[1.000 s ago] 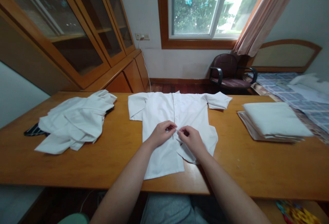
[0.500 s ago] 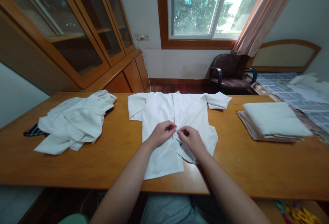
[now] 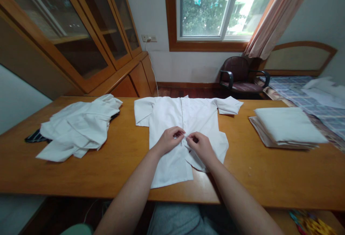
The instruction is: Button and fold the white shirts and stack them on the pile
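A white short-sleeved shirt (image 3: 168, 114) lies spread on the wooden table (image 3: 121, 170), its collar end away from me and its button front facing up. My left hand (image 3: 171, 139) pinches the front edge about halfway down. Close beside it, my right hand (image 3: 198, 144) pinches the other front edge, the fingertips of both hands almost meeting. Whatever small button lies between the fingers is too hidden to make out. Below the hands the two front panels part, and the right one is bunched and folded outward.
A loose heap of white clothes (image 3: 81, 127) with a dark striped piece under it lies at the left. Folded white garments (image 3: 288, 125) are stacked at the right. Beyond the table stand a glass-door cabinet (image 3: 105, 30), an office chair (image 3: 238, 75) and a bed (image 3: 302, 91).
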A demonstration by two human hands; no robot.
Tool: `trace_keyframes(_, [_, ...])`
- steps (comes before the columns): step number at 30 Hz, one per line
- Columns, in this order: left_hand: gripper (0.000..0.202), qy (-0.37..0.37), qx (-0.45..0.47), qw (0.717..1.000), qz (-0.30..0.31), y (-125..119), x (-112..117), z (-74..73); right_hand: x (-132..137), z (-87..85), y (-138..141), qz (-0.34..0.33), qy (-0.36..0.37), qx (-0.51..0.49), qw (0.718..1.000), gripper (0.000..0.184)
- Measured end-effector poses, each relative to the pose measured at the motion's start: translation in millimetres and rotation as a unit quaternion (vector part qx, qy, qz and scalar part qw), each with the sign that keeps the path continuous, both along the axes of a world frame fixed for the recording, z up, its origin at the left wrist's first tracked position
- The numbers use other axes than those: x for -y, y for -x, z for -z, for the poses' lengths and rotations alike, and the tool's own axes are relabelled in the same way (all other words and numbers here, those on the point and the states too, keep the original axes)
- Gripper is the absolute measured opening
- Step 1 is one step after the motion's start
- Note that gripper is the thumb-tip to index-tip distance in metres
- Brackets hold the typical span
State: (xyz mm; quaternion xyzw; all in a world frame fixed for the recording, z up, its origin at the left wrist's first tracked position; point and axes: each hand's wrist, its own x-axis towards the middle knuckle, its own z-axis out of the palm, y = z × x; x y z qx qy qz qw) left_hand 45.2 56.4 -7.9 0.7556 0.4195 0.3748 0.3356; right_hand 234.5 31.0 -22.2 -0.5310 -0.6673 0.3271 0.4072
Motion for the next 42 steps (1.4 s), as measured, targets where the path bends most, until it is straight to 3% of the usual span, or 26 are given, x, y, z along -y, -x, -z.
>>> trace_keyframes(42, [0.009,-0.022,-0.007,1.0,0.009,0.7,-0.9,-0.3,1.2,-1.7,-1.0,-0.004,0.003,-0.016,1.0,0.014])
